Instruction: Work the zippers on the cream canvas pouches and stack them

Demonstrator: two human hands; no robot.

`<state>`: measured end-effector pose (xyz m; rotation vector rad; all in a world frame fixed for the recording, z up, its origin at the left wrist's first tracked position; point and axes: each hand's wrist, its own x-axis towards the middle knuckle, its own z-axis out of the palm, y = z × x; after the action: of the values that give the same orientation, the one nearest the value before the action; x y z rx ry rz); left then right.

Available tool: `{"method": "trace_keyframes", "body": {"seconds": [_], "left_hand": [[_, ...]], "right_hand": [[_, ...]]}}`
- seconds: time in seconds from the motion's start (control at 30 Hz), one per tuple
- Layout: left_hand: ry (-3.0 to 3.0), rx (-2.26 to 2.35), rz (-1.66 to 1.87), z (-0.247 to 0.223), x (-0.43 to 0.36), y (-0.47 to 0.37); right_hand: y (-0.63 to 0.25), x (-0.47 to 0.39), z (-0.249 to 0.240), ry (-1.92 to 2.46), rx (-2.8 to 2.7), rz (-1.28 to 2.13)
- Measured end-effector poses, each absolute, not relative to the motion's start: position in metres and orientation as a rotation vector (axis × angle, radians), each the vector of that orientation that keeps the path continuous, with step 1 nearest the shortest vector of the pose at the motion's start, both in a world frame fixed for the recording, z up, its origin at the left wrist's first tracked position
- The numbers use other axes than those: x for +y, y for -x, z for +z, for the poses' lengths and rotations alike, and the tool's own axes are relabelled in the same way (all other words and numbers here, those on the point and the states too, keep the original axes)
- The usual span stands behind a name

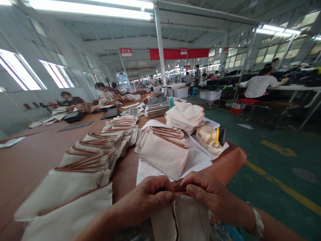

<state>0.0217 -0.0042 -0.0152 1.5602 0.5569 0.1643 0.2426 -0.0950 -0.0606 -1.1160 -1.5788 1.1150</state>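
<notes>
Low in front of me, a cream fabric pouch piece (192, 217) with brown edging hangs from both hands, a dark seam running down it. My left hand (152, 194) pinches its upper edge between thumb and fingers. On the other side, my right hand (208, 189) pinches the same edge a short way off. The lower part of the piece runs out of view. Just beyond my hands, a stack of similar cream pieces (163, 155) leans on a white sheet (198, 157). To the left, overlapping rows of cream pieces (72, 180) lie on the brown table (50, 144).
A plastic container with a yellow-handled tool (217, 135) stands at the table's right edge, near a cream pile (185, 117). Dark flat panels (156, 107) are stacked behind, beside a teal cylinder (171, 102). A metal post (160, 50) rises there. Co-workers sit further off.
</notes>
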Motion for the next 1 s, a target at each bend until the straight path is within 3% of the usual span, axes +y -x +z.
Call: {"method": "trace_keyframes", "body": {"seconds": [0.2, 0.6, 0.83, 1.0], "left_hand": [[-1.304, 0.44, 0.292, -0.023, -0.015, -0.024], [-1.28, 0.578, 0.391, -0.034, -0.028, -0.025], [-1.453, 0.599, 0.348, -0.027, -0.034, -0.026], [-1.249, 0.552, 0.398, -0.028, -0.035, -0.023]], "right_hand": [[-0.237, -0.104, -0.06, 1.002, -1.884, 0.351], [-0.218, -0.112, -0.056, 1.039, -2.062, -0.588], [-0.213, -0.1, -0.065, 1.086, -2.089, -0.344], [-0.234, -0.1, -0.053, 1.236, -1.87, 0.214]]}}
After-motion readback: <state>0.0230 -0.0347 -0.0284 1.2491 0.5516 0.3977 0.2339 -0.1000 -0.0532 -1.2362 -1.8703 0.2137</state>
